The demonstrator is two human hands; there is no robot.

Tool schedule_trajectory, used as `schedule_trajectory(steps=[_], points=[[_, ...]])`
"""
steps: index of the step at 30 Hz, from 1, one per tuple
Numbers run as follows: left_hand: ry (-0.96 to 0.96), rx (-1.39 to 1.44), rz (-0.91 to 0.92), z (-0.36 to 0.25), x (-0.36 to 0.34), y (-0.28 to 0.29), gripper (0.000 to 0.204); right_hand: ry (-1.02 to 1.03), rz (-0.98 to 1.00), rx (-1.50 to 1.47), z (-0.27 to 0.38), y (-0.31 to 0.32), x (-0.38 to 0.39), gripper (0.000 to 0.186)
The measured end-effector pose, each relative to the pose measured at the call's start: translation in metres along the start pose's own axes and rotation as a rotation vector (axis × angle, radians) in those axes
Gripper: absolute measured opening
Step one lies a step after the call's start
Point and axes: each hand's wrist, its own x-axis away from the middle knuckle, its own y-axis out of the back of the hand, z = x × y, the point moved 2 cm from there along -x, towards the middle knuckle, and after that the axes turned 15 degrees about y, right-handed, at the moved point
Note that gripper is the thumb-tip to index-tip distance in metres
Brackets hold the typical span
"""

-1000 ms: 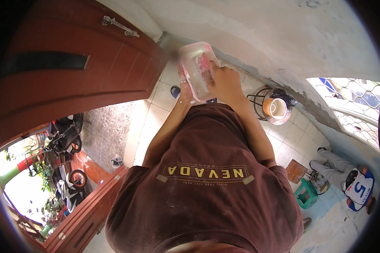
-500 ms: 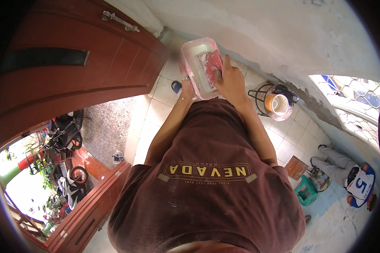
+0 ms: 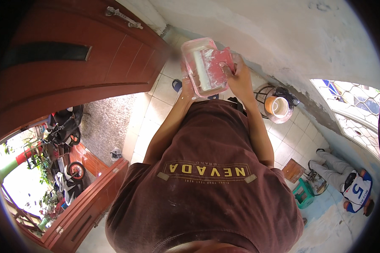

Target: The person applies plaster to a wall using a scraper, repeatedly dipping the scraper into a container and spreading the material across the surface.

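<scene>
Tray (image 3: 200, 67) of clear pink plastic, held up in front of our chest and close to the white wall (image 3: 283, 38). Inside it lies a white roller (image 3: 201, 69), its sleeve running lengthwise along the tray floor; the tray walls and its red ribbed insert are smeared with white paint. Our left hand (image 3: 185, 90) supports the tray from below at its near corner, fingers curled under the rim, though the tray hides most of them. Our right hand (image 3: 240, 78) is closed over the right edge of the tray near the red insert; we cannot tell whether it also grips the roller's handle there.

We judge the work to be at the loading stage: the roller rests in the tray rather than on the wall, and the paint film already on the tray suggests it has been charged more than once. The wall beside us is white above, with a rough, darker, unpainted-looking band near its foot.

Outward from the tray, a round bucket (image 3: 278, 107) of pale paint sits in a wire stand on the tiled floor (image 3: 156, 109), just right of our right forearm. A large red-brown door (image 3: 71, 71) fills the left. Farther right, a second person (image 3: 346, 185) is low on the floor near a small green stool (image 3: 303, 193).
</scene>
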Motion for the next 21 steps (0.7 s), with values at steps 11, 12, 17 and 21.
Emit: schedule_trajectory(steps=[11,12,17,21], points=[[-0.096,0.045,0.106,-0.01,0.002,-0.027,0.085,0.336,-0.268,0.181,0.034,-0.016,0.012,0.023],[-0.09,0.037,0.105,-0.011,0.001,-0.027,0.088,0.39,-0.161,0.309,0.026,-0.023,0.012,0.024],[-0.091,0.062,0.104,-0.012,0.001,-0.023,0.088,0.4,-0.008,0.42,0.025,-0.022,0.012,0.027],[-0.089,0.069,0.132,-0.014,0.004,-0.033,0.088,0.42,-0.119,0.354,0.031,-0.015,0.008,0.023]])
